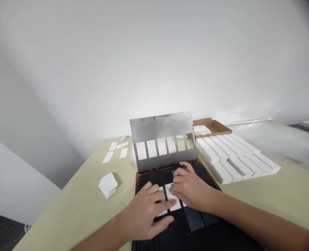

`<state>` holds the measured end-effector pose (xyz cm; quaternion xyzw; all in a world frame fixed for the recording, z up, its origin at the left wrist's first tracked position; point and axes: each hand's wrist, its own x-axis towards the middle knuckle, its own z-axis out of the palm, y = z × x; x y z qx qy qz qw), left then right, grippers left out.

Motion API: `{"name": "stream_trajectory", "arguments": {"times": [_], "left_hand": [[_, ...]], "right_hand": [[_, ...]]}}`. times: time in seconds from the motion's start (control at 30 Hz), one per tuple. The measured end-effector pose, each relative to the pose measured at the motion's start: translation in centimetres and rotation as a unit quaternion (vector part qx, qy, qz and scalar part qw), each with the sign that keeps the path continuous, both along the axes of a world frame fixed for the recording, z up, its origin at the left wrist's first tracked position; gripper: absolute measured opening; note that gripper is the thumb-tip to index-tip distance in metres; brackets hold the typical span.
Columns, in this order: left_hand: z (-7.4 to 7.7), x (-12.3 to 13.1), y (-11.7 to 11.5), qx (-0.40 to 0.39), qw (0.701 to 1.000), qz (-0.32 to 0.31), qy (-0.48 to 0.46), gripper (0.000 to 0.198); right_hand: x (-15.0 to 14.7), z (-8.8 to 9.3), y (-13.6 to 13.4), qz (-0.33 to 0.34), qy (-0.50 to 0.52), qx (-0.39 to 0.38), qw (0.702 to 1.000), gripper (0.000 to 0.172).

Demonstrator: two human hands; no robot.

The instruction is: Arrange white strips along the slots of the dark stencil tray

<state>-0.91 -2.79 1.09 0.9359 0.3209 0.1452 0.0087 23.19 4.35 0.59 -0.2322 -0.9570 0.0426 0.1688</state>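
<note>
A hinged frame lies in front of me, its black bed point(154, 230) flat and its grey metal plate point(159, 127) with a row of rectangular windows tilted up. White cards sit side by side on the bed. Across them stretches my left hand point(149, 211), fingers apart, its index fingertip on a white card point(174, 205). From the other side my right hand point(189, 186) touches the upper part of that card with bent fingertips, its little finger spread toward the hinge. Both hands partly hide the cards; the right thumb is hard to make out.
Rows of stacked white cards point(238, 158) stand right of the frame, near a brown cardboard tray point(219, 128). On the left lie a small card stack point(108, 185) and several loose cards point(123, 152) on the pale yellow table point(78, 198). A wall point(118, 69) rises behind.
</note>
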Motion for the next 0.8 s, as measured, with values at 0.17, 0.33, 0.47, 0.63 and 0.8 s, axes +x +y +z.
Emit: {"name": "stream_trajectory", "arguments": {"times": [0.17,0.33,0.47,0.63,0.8], "left_hand": [[0.0,0.0,0.0,-0.003,1.000,0.000,-0.003,0.034],[-0.2,0.0,0.0,-0.007,1.000,0.003,-0.007,0.035],[-0.3,0.0,0.0,-0.007,1.000,0.006,-0.009,0.035],[-0.1,0.0,-0.1,-0.006,1.000,0.008,-0.012,0.035],[0.1,0.2,0.0,-0.010,1.000,0.004,-0.013,0.037]], "right_hand": [[0.3,0.0,0.1,0.015,-0.012,0.028,0.999,0.027],[0.4,0.2,0.1,0.025,-0.019,0.036,0.999,0.024],[0.3,0.1,0.2,0.031,-0.018,0.032,0.999,0.024],[0.3,0.2,0.1,0.006,0.012,0.010,1.000,0.021],[0.6,1.9,-0.6,-0.007,0.052,-0.038,0.998,0.027]]}}
